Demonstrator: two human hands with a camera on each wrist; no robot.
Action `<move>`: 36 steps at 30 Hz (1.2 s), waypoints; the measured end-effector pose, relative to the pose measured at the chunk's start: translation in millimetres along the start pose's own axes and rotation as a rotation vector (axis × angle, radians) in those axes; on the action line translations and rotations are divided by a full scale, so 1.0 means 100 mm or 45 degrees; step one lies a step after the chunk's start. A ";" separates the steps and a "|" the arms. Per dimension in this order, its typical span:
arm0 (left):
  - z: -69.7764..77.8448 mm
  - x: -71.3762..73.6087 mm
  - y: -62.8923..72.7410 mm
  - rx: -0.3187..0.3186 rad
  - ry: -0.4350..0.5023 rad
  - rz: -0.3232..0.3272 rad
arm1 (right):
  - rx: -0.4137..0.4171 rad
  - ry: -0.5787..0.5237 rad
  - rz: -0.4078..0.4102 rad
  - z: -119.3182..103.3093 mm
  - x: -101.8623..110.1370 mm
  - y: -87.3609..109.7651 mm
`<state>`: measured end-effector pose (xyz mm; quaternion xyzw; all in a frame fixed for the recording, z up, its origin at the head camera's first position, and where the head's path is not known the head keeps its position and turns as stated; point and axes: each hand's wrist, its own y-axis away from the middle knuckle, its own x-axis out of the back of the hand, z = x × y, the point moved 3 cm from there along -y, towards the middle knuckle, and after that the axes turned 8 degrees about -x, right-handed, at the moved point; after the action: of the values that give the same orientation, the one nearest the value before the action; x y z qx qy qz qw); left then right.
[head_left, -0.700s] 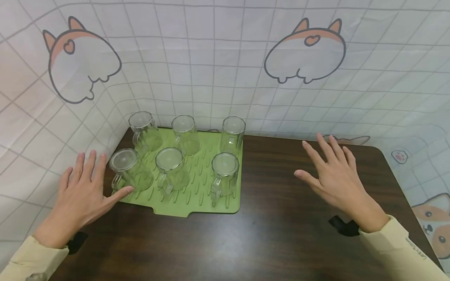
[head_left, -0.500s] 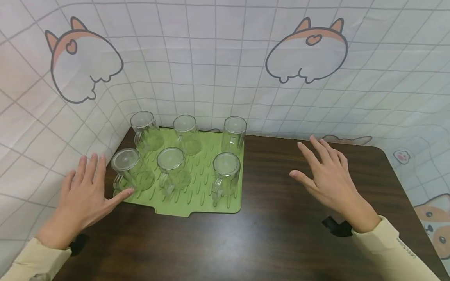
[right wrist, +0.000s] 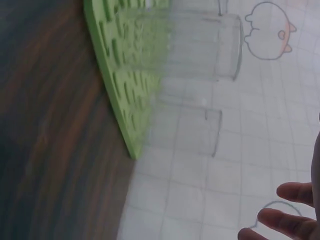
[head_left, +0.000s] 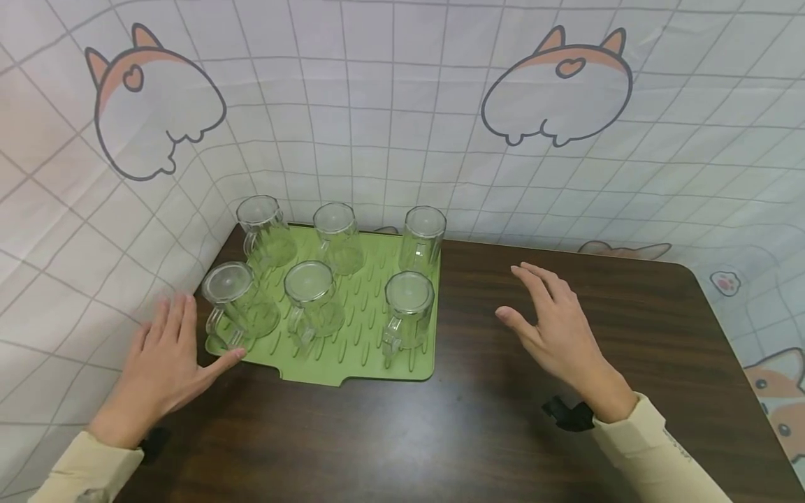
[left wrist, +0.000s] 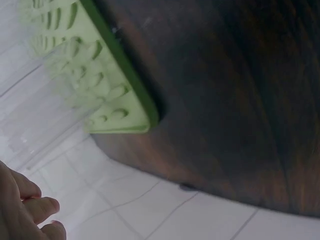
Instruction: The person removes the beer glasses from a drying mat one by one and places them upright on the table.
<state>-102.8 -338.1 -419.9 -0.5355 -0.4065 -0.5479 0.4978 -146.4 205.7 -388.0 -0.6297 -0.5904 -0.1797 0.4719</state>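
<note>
Several clear glass mugs stand upside down in two rows on a green ridged drying mat [head_left: 365, 362]. The front row has a left mug [head_left: 229, 283], a middle mug [head_left: 309, 283] and a right mug [head_left: 409, 293]. My left hand [head_left: 160, 367] is beside the front-left mug, fingers straight, thumb stretched toward the mat's front edge; whether it touches is unclear. Fingertips of that hand [left wrist: 42, 209] show in the left wrist view. To the right of the mat, my right hand [head_left: 560, 332] hovers over the table with fingers extended, holding nothing.
The dark brown wooden table [head_left: 402, 447] stretches in front of the mat and to its right. A white grid-patterned cloth [head_left: 377, 91] with cartoon dogs hangs behind and at both sides. The mat lies close to the back and left cloth.
My right hand has moved left, toward the mat. The left hand has shifted slightly right and down in view. The mugs keep their places on the mat.
</note>
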 end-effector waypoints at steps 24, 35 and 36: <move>-0.12 -0.44 -0.03 0.017 0.103 -0.145 | -0.224 -0.601 -0.056 -0.29 -0.60 0.23; -0.17 -0.58 -0.10 0.033 0.121 -0.212 | -0.210 -0.769 -0.156 -0.47 -0.83 0.29; -0.17 -0.59 -0.11 0.035 0.133 -0.227 | -0.211 -0.775 -0.168 -0.49 -0.85 0.29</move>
<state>-120.5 -346.7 -479.1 -0.4610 -0.4335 -0.6116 0.4748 -123.6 121.2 -441.8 -0.6512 -0.7272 -0.0610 0.2081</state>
